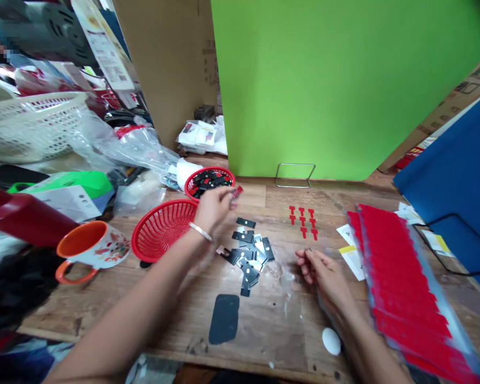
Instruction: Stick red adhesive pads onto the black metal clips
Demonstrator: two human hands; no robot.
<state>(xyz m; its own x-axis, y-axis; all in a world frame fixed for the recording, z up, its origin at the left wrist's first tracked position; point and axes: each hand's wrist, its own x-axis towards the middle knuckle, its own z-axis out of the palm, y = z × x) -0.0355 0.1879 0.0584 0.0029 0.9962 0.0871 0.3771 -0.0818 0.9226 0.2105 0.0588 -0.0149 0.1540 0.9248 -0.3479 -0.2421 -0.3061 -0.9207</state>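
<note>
My left hand [216,205] is closed on a small red-and-dark piece [237,192], held beside the red basket of black and red pieces [186,188]. Below that hand, a loose pile of flat black and silvery pieces [248,258] lies on the wooden table. My right hand [318,269] hovers over the table to the right of the pile, its fingers curled together; whatever they may hold is hidden. Just beyond it, several red T-shaped pieces [302,221] lie in short rows. An open red basket [164,229] stands under my left forearm.
Red strips on clear sheets [404,277] are stacked at right. An orange-and-white mug [92,245] stands at left. A green board [324,90] rises behind a wire stand [295,176]. A dark flat pad [224,319] and a white disc [331,341] lie near the front edge.
</note>
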